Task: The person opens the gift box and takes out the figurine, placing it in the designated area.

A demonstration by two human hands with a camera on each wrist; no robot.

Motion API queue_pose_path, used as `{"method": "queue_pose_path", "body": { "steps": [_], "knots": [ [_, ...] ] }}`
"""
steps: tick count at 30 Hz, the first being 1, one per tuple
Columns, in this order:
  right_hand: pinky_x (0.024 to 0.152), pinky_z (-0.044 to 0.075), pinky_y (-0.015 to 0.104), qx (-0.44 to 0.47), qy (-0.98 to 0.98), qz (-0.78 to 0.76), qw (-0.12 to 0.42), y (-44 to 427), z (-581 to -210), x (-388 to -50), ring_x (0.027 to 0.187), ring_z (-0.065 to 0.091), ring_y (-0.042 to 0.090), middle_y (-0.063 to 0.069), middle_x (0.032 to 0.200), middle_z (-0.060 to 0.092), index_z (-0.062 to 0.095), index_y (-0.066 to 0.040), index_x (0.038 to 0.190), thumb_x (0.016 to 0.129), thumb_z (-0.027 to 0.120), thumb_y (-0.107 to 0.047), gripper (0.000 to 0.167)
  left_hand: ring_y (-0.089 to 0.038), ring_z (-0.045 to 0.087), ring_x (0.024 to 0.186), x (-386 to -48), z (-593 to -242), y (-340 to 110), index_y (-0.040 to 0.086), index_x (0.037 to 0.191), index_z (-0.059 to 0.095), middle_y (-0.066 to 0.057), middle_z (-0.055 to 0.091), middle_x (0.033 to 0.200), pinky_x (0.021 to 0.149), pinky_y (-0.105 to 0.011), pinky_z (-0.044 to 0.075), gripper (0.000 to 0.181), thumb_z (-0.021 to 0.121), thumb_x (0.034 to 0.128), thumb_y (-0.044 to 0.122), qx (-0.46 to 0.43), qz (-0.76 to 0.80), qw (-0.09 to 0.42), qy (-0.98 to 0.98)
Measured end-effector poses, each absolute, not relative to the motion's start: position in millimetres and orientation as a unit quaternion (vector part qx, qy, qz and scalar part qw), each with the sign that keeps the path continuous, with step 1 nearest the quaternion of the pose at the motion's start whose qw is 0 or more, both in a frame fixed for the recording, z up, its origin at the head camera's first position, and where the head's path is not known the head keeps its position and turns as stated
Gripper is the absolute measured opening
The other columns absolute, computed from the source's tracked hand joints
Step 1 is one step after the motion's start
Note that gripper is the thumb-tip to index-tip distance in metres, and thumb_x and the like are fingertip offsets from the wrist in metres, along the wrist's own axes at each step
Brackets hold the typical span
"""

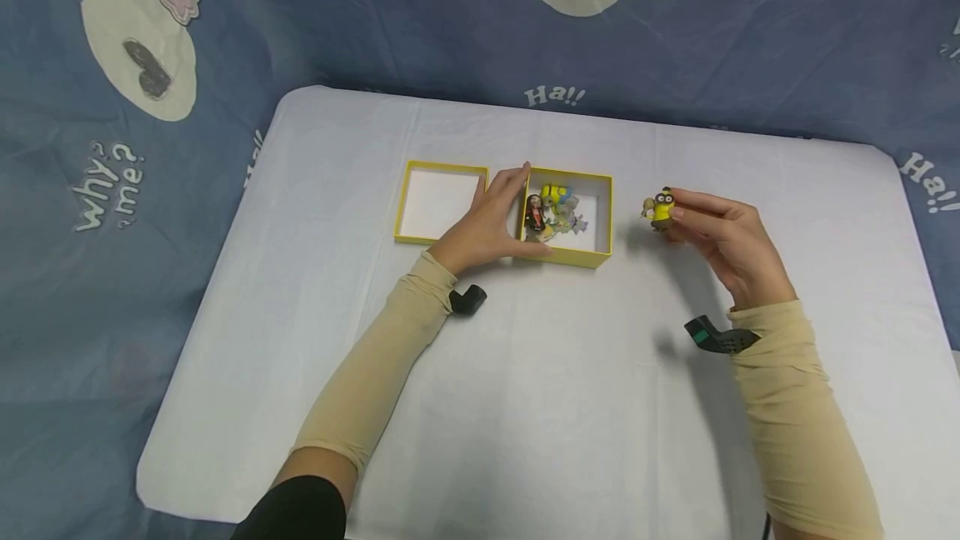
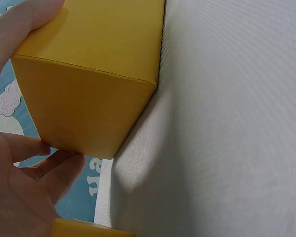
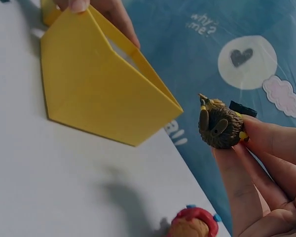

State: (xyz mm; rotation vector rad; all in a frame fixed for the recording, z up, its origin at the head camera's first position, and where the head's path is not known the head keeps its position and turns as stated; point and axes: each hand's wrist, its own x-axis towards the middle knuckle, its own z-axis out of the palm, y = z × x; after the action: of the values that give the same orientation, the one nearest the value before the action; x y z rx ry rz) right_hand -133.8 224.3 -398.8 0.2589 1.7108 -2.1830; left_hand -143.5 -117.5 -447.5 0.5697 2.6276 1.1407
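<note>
My right hand [image 1: 723,236] pinches a yellow minion figurine [image 1: 662,209] between thumb and fingers, raised to the right of the yellow box [image 1: 573,257]. The right wrist view shows the figurine's brown underside [image 3: 222,127]. With thumb at the near wall and fingers at the far one, my left hand [image 1: 491,223] grips the left end of the box. Inside lie several small figurines, among them a dark-haired one in black and red [image 1: 535,213] and a yellow and blue one [image 1: 555,193].
A box lid [image 1: 438,202], white inside with a yellow rim, lies left of the box, partly behind my left hand. A red and tan toy [image 3: 192,223] shows at the right wrist view's lower edge. Blue patterned cloth [image 1: 360,23] hangs behind the white table [image 1: 525,407].
</note>
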Motion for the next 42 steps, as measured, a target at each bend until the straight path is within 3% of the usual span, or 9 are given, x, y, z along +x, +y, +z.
{"method": "queue_pose_path", "body": {
  "steps": [17, 27, 42],
  "knots": [
    [0.087, 0.062, 0.02, 0.127, 0.551, -0.813, 0.143, 259, -400, -131, 0.1, 0.075, 0.011, 0.002, 0.116, 0.075, 0.081, -0.006, 0.112, 0.091, 0.071, 0.009, 0.028, -0.026, 0.021, 0.159, -143, -447, -117, 0.009, 0.167, 0.01, -0.009, 0.027, 0.166, 0.133, -0.045, -0.014, 0.131, 0.089, 0.0735, 0.058, 0.194, 0.389, 0.113, 0.893],
    [0.079, 0.065, 0.024, 0.158, 0.499, -0.841, 0.135, 278, -403, -131, 0.093, 0.076, 0.014, 0.007, 0.108, 0.078, 0.08, 0.0, 0.109, 0.09, 0.068, 0.016, 0.028, -0.026, 0.021, 0.159, -144, -447, -117, 0.01, 0.167, 0.01, -0.009, 0.028, 0.166, 0.133, -0.045, -0.014, 0.132, 0.089, 0.0733, 0.059, 0.194, 0.388, 0.112, 0.894],
    [0.08, 0.065, 0.027, 0.191, 0.48, -0.849, 0.113, 303, -405, -128, 0.093, 0.078, 0.017, 0.009, 0.105, 0.079, 0.08, 0.001, 0.111, 0.091, 0.064, 0.019, 0.031, -0.025, 0.022, 0.159, -144, -448, -117, 0.008, 0.167, 0.011, -0.01, 0.028, 0.165, 0.133, -0.047, -0.013, 0.132, 0.089, 0.073, 0.057, 0.197, 0.392, 0.109, 0.892]
  ]
}}
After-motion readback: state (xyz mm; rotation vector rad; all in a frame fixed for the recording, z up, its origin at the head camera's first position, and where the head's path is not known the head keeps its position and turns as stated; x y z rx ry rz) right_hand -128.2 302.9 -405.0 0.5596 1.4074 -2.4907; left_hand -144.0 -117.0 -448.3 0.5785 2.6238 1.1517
